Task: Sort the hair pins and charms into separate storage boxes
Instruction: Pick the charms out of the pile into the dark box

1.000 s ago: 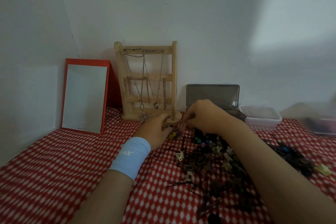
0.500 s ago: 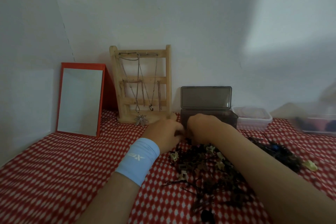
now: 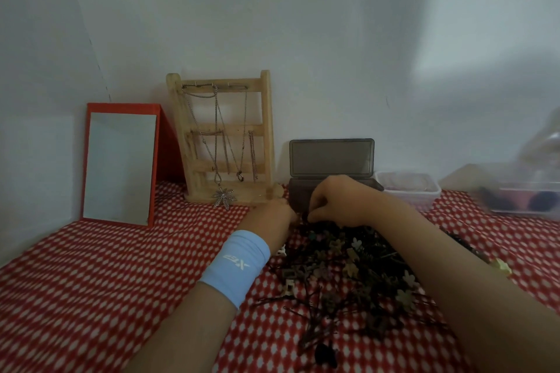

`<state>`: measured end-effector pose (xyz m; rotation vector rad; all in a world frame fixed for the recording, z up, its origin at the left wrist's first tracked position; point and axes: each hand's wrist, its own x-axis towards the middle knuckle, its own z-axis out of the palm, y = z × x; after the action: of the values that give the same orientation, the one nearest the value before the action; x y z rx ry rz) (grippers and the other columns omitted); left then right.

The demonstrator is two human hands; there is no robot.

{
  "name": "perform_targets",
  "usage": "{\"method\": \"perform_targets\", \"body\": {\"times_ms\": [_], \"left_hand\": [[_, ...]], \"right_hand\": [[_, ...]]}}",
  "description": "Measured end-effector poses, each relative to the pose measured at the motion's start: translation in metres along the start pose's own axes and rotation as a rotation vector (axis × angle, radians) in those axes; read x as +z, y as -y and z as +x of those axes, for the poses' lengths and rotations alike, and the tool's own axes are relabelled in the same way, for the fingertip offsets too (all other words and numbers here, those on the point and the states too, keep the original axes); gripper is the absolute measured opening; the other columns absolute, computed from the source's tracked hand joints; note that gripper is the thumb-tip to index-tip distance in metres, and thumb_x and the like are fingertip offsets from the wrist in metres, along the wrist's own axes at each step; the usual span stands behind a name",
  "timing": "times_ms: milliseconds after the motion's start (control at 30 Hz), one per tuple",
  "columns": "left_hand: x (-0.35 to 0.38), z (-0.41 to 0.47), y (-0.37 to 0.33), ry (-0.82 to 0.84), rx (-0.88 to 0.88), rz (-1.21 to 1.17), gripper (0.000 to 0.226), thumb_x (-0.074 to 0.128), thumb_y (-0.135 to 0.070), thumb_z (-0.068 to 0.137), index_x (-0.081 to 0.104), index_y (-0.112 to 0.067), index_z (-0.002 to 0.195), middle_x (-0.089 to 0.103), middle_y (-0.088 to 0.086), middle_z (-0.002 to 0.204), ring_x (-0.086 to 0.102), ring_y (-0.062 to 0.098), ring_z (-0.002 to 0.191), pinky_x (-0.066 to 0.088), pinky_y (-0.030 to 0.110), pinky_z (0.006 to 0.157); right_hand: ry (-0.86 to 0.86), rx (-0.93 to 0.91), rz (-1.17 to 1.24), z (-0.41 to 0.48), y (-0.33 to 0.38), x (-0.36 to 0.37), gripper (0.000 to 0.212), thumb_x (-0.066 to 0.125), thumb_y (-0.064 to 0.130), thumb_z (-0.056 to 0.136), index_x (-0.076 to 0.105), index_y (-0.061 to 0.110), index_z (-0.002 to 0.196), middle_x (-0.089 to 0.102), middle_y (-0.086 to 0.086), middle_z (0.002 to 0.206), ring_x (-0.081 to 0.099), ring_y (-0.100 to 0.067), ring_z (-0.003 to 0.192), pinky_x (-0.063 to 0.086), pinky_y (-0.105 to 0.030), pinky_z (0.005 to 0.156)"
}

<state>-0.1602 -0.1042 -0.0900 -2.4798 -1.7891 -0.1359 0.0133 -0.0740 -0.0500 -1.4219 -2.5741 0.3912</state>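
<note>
Red checked cloth (image 3: 121, 281) is carrying everything, and the mixed heap (image 3: 348, 275) of dark hair pins and pale flower-shaped charms (image 3: 404, 297) is lying toward its near right part, between the two forearms. Both hands are meeting at the heap's far edge, just in front of the dark box (image 3: 298, 197), whose lid (image 3: 331, 157) is standing open against the wall along the cloth's back edge.

The right hand (image 3: 336, 203) is hanging over that far edge with its fingers curled down and thumb drawn in toward them, as if pinching. What it is gripping, if anything, is too small and dark to tell. The left hand (image 3: 272, 215) is lying just beside it, nearly touching, with its fingers hidden behind its own back, so I cannot tell how they are set.

The dark box is sitting directly beyond the right hand's knuckles, so the right hand is looking the nearer one for a short forward drop. The clear box (image 3: 421, 191) is waiting further right along the back edge, apart from both hands. Loose hair pins (image 3: 303, 310) at the heap's near edge are lying mostly crosswise, left to right.

The blue wristband (image 3: 236, 263) on the left arm is showing a white logo, upside down from here. It is reading like two letters, possibly X and B, though I am not sure.
</note>
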Motion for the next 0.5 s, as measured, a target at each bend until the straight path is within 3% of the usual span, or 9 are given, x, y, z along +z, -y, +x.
{"method": "perform_targets", "body": {"times_ms": [100,233,367,500], "left_hand": [[-0.002,-0.002,0.003,-0.034,0.002,-0.076,0.02,0.059,-0.015,0.092,0.069,-0.015,0.109,0.059,0.005,0.113,0.061,0.025,0.103,0.052,0.033,0.085],[-0.007,-0.007,0.005,-0.175,-0.004,-0.263,0.015,0.064,-0.019,0.09,0.067,-0.02,0.104,0.064,0.001,0.105,0.061,0.018,0.098,0.05,0.027,0.079],[-0.013,-0.007,0.01,-0.203,-0.012,-0.437,0.023,0.064,-0.021,0.091,0.069,-0.026,0.113,0.062,-0.008,0.091,0.06,0.01,0.088,0.043,0.017,0.073],[-0.014,-0.006,0.019,-0.223,0.003,-0.418,0.021,0.064,-0.022,0.092,0.074,-0.026,0.11,0.066,-0.008,0.105,0.06,0.008,0.094,0.042,0.016,0.081]], "right_hand": [[-0.006,-0.007,-0.009,0.0,-0.003,-0.002,0.008,0.073,0.025,0.09,0.077,0.028,0.096,0.068,0.013,0.097,0.061,-0.001,0.08,0.047,-0.014,0.071],[0.083,-0.042,-0.046,0.004,0.001,0.004,0.014,0.075,0.024,0.088,0.08,0.029,0.1,0.072,0.014,0.105,0.064,-0.005,0.093,0.053,-0.024,0.09],[0.172,-0.023,-0.176,0.012,0.009,0.017,0.021,0.079,0.027,0.085,0.079,0.025,0.106,0.071,0.007,0.111,0.064,-0.012,0.1,0.054,-0.031,0.095],[0.152,-0.032,-0.183,0.016,0.012,0.017,0.017,0.078,0.024,0.086,0.079,0.023,0.103,0.071,0.005,0.109,0.065,-0.014,0.099,0.055,-0.03,0.091]]}}
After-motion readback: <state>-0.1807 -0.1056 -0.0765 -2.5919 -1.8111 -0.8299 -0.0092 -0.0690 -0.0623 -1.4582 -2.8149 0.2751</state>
